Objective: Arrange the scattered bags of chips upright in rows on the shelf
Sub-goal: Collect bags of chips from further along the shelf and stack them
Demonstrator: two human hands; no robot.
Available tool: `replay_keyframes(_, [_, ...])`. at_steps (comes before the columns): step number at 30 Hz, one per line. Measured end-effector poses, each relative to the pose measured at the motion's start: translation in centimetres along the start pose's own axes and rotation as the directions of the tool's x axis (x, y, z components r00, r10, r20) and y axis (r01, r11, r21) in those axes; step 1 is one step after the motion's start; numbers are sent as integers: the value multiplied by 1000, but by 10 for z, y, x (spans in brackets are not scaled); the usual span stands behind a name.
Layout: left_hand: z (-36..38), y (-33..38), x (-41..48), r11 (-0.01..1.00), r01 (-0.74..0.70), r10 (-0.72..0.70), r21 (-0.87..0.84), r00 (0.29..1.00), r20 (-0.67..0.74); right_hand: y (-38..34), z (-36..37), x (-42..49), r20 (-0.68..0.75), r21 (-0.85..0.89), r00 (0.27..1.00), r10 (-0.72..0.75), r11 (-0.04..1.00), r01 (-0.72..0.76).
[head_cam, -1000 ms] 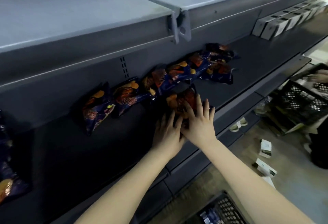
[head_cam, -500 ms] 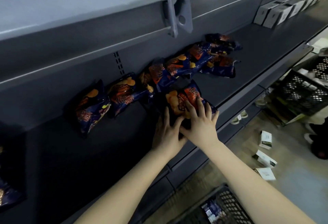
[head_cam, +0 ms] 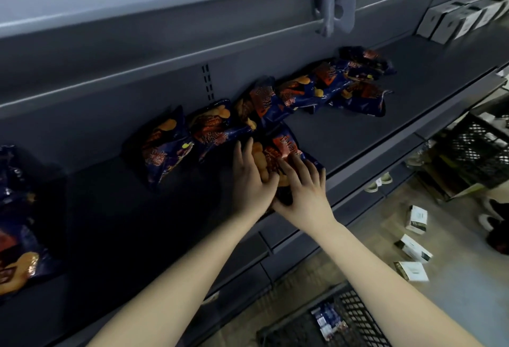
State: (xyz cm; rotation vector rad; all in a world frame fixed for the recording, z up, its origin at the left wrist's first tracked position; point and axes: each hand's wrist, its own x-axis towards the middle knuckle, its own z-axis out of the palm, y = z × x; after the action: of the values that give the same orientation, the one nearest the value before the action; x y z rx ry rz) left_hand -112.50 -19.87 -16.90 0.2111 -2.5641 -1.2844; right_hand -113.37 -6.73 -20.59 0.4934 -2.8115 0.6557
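Observation:
Several dark blue chip bags with orange print lie along the back of the dark shelf (head_cam: 366,137). One chip bag (head_cam: 283,148) lies near the shelf's front edge, and both hands grip its near end. My left hand (head_cam: 250,176) holds its left side; my right hand (head_cam: 303,189) presses on its right side. Two bags (head_cam: 165,148) (head_cam: 212,129) lean against the back wall to the left. A loose pile of bags (head_cam: 355,82) lies farther right. Another bag (head_cam: 16,236) sits at the far left edge.
Grey boxes (head_cam: 451,19) stand in a row on the shelf at the far right. Below, black crates (head_cam: 479,151) (head_cam: 327,322) sit on the floor, with small white boxes (head_cam: 413,247) scattered nearby. A shelf bracket (head_cam: 333,5) hangs from the upper shelf.
Both hands have closed tighter around the front bag and its top has lifted slightly. The camera has moved closer and shifted left.

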Motion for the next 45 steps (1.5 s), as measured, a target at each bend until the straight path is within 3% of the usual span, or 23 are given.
replay_keyframes(5, [-42,-27,3,942,30,7,334,994,-110,-32,11,-10,78,73,984,-161,985,155])
replay_keyframes(10, [-89,-52,-12,950,116,-80,290,988,-134,-66,23,-10,183,135,926,-329,942,307])
replay_keyframes(18, [-155,-98,-57,884,203,-158,421,978,-139,-127,45,-20,245,207,830,-501,863,460])
replay_keyframes(25, [-200,-128,-94,865,264,-196,426,960,-198,-182,64,-23,231,266,755,-614,786,558])
replay_keyframes(28, [-204,-134,-107,846,299,-256,440,954,-156,-192,70,-21,209,266,743,-636,768,582])
replay_keyframes(32, [-210,-142,-118,858,350,-320,375,937,-143,-206,70,-24,155,364,783,-602,772,522])
replay_keyframes(38, [-220,-145,-119,906,360,-342,225,933,-114,-200,67,-27,105,394,951,-292,890,230])
replay_keyframes(41, [-225,-145,-112,909,375,-370,182,927,-62,-199,67,-27,162,347,959,-233,923,166])
replay_keyframes(45, [-232,-147,-112,920,392,-392,31,920,-2,-209,66,-31,177,475,954,-241,870,131])
